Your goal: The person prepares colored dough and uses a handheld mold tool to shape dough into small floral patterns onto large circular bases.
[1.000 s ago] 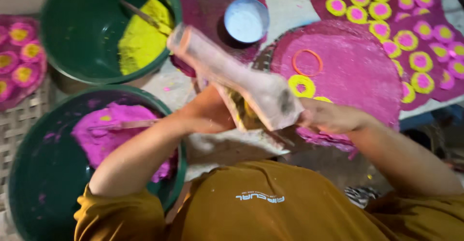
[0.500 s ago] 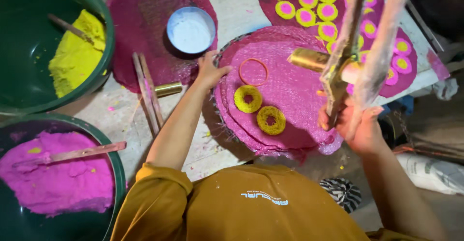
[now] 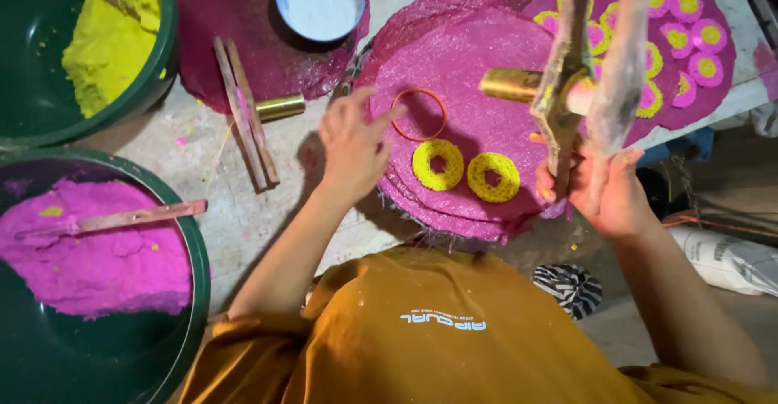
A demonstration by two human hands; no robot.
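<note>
Head view, and I've got the pink paste bowl (image 3: 97,307) far left, the left hand (image 3: 350,146) spread, fingertips at the orange ring (image 3: 419,115) on the pink mat (image 3: 478,55), then the right hand (image 3: 609,193) clenched around the press tool (image 3: 567,88).

Single head view looked steeply down, close over wearer's orange shirt (image 3: 421,331); took in desk (image 3: 243,218), both forearms, green bowls (image 3: 174,47) at frame's left. No second view.

It was a craft workshop: dough tubs (image 3: 97,355) at nine o'clock, pink mats (image 3: 478,47) on a stained tabletop (image 3: 203,161).
</note>
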